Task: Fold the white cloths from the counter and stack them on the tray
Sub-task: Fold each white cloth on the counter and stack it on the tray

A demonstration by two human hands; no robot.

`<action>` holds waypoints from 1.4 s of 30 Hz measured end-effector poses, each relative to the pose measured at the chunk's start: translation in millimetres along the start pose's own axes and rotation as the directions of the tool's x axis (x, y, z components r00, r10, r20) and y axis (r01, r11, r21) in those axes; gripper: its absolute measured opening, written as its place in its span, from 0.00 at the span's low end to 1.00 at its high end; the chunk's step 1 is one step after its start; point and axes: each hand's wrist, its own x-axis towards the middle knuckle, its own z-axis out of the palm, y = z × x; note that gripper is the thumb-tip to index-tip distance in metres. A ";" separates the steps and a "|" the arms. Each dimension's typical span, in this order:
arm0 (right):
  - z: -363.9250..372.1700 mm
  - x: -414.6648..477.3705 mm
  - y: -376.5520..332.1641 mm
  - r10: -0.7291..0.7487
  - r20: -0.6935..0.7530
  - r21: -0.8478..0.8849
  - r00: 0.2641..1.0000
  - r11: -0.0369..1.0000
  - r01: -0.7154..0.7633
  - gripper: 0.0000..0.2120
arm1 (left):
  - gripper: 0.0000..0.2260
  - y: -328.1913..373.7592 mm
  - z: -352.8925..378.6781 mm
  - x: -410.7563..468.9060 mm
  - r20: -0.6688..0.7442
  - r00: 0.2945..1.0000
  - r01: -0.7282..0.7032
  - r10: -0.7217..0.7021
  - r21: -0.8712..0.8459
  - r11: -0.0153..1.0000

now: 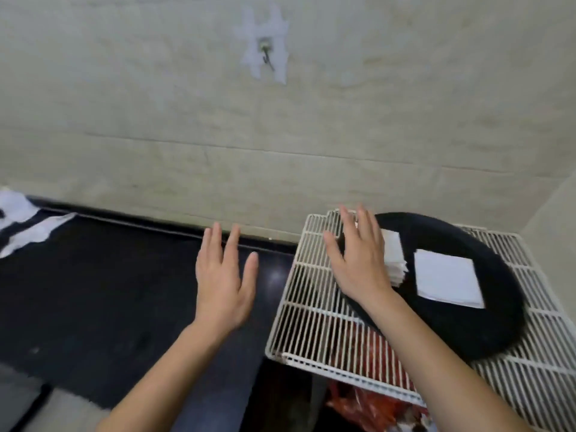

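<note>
A black oval tray [473,325] lies on a white wire rack at the right. On it sits a stack of folded white cloths [394,260], with a single folded white cloth [447,282] beside it on the right. My right hand [358,260] is flat with fingers spread over the left part of the stack, hiding it. My left hand [223,275] hovers open, fingers straight, above the dark counter [109,291]. Unfolded white cloths [25,222] lie on the counter at the far left edge.
The white wire rack [314,307] covers the right end, with red packaging [374,397] beneath it. A tiled wall [280,135] with a small hook [266,54] runs behind the counter. A side wall closes the right corner.
</note>
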 end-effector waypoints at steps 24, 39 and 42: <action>398.7 -115.4 -566.0 -0.702 0.381 0.201 0.601 0.698 0.688 0.32 | 0.29 -513.4 -415.6 -187.5 -0.353 0.685 0.718 -0.637 0.179 0.673; 616.4 -48.6 -753.1 -0.792 0.501 0.210 0.350 0.503 0.838 0.34 | 0.33 -724.6 -491.9 -149.0 -0.414 0.615 0.768 -0.671 0.507 0.391; 648.5 -36.7 -792.9 -0.803 0.504 0.239 0.317 0.483 0.843 0.34 | 0.33 -757.5 -506.7 -139.7 -0.429 0.577 0.796 -0.695 0.486 0.361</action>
